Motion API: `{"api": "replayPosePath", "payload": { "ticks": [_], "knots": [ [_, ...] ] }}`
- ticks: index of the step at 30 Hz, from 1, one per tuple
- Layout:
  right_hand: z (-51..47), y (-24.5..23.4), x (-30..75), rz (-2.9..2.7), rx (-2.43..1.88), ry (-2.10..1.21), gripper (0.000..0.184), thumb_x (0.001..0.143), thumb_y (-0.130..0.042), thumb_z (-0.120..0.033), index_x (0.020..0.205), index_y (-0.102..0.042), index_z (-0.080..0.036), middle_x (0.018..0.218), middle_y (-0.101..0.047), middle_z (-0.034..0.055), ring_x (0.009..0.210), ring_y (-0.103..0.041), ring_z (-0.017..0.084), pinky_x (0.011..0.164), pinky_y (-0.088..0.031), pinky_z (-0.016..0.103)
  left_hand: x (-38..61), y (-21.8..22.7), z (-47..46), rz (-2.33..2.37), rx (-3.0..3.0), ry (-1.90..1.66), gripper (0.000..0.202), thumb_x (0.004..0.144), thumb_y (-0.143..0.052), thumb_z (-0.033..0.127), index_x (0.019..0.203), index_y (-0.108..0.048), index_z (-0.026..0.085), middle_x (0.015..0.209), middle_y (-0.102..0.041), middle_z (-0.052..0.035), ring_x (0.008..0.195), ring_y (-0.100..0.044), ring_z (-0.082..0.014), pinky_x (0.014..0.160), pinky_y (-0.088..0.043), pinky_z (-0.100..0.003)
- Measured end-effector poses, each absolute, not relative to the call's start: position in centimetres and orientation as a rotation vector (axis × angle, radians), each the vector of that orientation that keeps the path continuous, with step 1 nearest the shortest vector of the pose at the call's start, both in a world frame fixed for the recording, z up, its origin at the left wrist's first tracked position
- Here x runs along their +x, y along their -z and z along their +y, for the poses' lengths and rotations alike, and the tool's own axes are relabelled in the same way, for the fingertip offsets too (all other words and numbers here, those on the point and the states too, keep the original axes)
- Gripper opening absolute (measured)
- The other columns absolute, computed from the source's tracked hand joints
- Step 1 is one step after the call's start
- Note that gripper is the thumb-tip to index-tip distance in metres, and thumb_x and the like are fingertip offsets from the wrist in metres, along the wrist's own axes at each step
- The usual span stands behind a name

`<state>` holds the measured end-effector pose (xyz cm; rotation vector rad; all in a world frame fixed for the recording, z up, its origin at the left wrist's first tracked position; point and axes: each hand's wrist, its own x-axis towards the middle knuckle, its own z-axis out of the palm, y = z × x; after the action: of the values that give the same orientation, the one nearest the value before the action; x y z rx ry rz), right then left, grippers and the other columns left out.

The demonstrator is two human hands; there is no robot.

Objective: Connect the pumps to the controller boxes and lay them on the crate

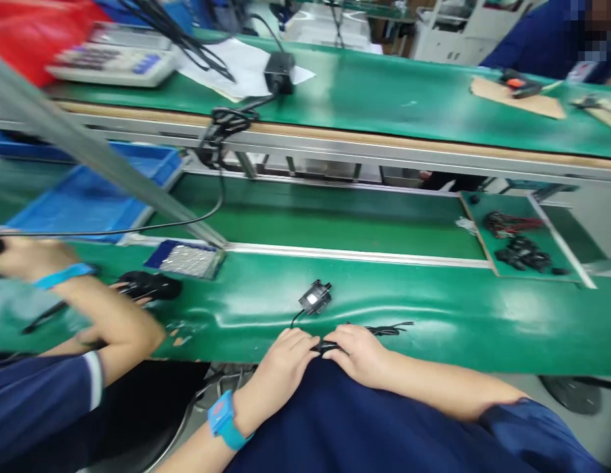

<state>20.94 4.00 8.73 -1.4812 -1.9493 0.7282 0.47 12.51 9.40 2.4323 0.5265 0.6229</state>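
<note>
Close to the bench's front edge, my left hand (286,361) and my right hand (359,351) face each other with their fingers closed on a black cable (326,346). Only a short dark length of it shows between my fingertips. A small black box-shaped device (316,297) with a white label lies on the green mat just beyond my left hand, and its thin lead runs down toward that hand. Past my right hand, dark cable ends (389,329) spread over the mat. A blue wrist strap (227,420) is round my left wrist.
At left, a co-worker's arm (113,309) reaches over the bench beside a black object (150,286). A metal post (113,167) slants near a blue tray (89,197). Black parts and wires lie on a board (556,230) at right. A raised green shelf (384,85) runs across the back.
</note>
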Motion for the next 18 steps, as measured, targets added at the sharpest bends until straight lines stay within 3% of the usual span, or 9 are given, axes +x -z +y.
{"api": "replayPosePath", "payload": {
  "ticks": [3, 8, 13, 18],
  "knots": [
    [4.6, -8.4, 20.5, -1.867, -1.504, -0.963, 0.031, 0.102, -0.047, -0.042, 0.093, -0.064, -0.017, 0.084, -0.067, 0.0071, 0.077, -0.060, 0.019, 0.073, -0.047, 0.032, 0.2, -9.5, 12.2, 0.591, 2.539, -0.578, 0.018, 0.102, -0.045, 0.019, 0.100, -0.063, 0.016, 0.083, -0.065, -0.0042, 0.077, -0.057, -0.0172, 0.072, -0.047, -0.033],
    [5.9, -8.1, 19.8, -1.694, -1.489, -1.557, 0.057, 0.104, -0.029, -0.055, 0.068, -0.055, -0.019, 0.062, -0.051, -0.0007, 0.060, -0.046, 0.014, 0.064, -0.038, 0.029, -0.8, -9.0, 11.6, 0.597, 2.672, -0.541, 0.023, 0.102, -0.045, 0.018, 0.085, -0.059, 0.017, 0.076, -0.059, -0.0014, 0.073, -0.050, -0.0152, 0.069, -0.039, -0.031],
    [6.5, -7.3, 19.2, -1.644, -1.500, -1.473, 0.045, 0.089, -0.060, -0.062, 0.078, -0.050, -0.020, 0.072, -0.050, -0.0028, 0.069, -0.044, 0.014, 0.065, -0.035, 0.027, -1.5, -8.6, 11.2, 0.739, 2.647, -0.562, 0.026, 0.104, -0.040, 0.019, 0.086, -0.058, 0.017, 0.077, -0.059, -0.0010, 0.075, -0.048, -0.0153, 0.072, -0.036, -0.031],
    [6.8, -5.5, 18.3, -1.624, -1.441, -1.801, 0.058, 0.099, -0.031, -0.067, 0.073, -0.053, -0.020, 0.056, -0.047, -0.0033, 0.055, -0.042, 0.013, 0.060, -0.035, 0.028, -2.5, -7.6, 10.8, 0.769, 2.727, -0.578, 0.027, 0.103, -0.044, 0.023, 0.079, -0.053, 0.017, 0.075, -0.057, -0.0005, 0.073, -0.046, -0.0153, 0.071, -0.033, -0.032]
  ]
}}
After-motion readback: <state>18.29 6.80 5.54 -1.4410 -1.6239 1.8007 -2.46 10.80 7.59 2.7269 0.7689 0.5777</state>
